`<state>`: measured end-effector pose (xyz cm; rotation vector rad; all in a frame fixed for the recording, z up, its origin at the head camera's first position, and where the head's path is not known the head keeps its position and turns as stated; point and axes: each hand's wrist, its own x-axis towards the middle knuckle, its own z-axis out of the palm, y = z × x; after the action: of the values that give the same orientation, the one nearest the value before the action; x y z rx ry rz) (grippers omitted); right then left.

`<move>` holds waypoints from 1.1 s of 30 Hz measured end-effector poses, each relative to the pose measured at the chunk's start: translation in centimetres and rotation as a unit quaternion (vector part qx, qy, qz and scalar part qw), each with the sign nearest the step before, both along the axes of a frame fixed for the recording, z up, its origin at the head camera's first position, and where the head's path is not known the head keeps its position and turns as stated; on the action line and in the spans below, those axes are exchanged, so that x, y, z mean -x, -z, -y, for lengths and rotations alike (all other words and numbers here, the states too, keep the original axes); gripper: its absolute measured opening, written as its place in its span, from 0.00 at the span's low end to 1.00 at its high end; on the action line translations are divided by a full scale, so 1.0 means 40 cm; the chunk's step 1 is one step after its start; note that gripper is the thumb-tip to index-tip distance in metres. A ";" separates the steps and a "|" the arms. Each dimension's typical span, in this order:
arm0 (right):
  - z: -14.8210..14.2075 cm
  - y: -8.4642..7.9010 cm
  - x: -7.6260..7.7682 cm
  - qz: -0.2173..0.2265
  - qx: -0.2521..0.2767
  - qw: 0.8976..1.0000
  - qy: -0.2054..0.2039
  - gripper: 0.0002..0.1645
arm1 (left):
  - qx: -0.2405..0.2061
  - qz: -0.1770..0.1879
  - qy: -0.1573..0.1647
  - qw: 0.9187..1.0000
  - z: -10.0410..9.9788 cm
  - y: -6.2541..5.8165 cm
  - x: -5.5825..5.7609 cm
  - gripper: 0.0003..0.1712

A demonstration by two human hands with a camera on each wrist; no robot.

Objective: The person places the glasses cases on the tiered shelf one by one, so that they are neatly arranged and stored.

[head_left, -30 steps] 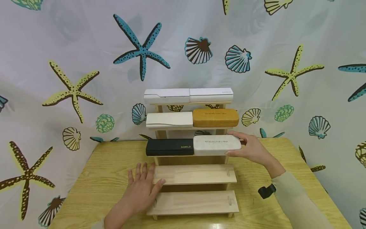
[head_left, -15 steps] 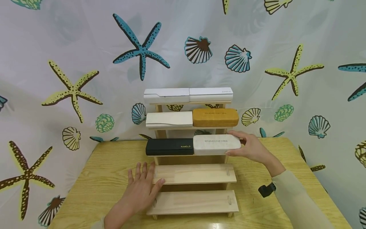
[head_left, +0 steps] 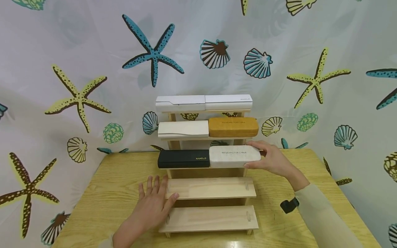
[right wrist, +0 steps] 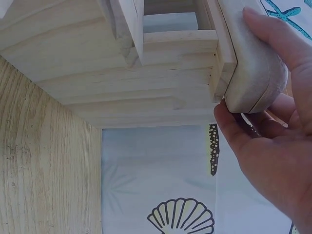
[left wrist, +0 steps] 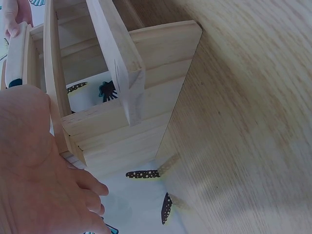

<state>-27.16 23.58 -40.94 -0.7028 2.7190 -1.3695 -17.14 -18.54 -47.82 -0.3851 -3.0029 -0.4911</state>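
My right hand grips the right end of a white glasses case with printed lettering. In the right wrist view, thumb and fingers wrap that case's rounded end, at the end of its shelf. Left of it on the same step lies a black glasses case, their ends meeting. My left hand rests with spread fingers at the left edge of the stepped wooden rack, thumb over a lower step. The left wrist view shows the left hand beside the rack's side panel.
Above, a second white case and an orange-brown case share a step. Two more white cases line the top step. The two lowest steps are bare wood. The rack stands on a wooden table before a patterned curtain.
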 end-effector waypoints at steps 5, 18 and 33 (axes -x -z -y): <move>0.005 -0.002 0.000 0.001 0.001 1.000 -0.001 0.51 | -0.002 -0.001 0.001 1.000 0.001 -0.001 0.001 0.47; 0.015 -0.004 -0.002 0.000 0.000 1.000 -0.001 0.51 | -0.001 0.001 0.003 1.000 0.001 -0.006 -0.003 0.46; -0.026 0.008 -0.021 0.005 0.014 1.000 -0.003 0.51 | -0.003 0.004 0.006 1.000 0.017 -0.007 -0.003 0.46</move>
<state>-26.34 24.63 -41.25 -0.7039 2.6925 -1.4074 -17.04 -19.23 -47.56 -0.4025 -3.0090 -0.5027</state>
